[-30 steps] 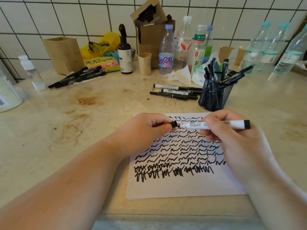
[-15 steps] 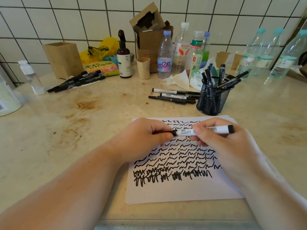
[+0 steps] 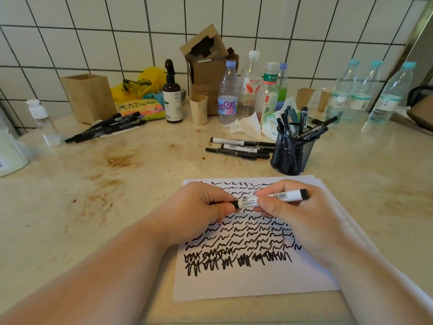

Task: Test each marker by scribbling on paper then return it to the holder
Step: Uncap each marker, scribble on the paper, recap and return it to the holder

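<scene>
Marker (image 3: 269, 199) w/ white barrel sits level between both my hands, just above the scribbled paper (image 3: 253, 277). Right hand (image 3: 293, 214) grips the barrel; left hand (image 3: 199, 207) pinches the black cap end. Mesh holder (image 3: 291, 152) w/ more markers stands on the counter (image 3: 117, 195) behind the paper, loose markers (image 3: 241, 148) just left of it.
</scene>
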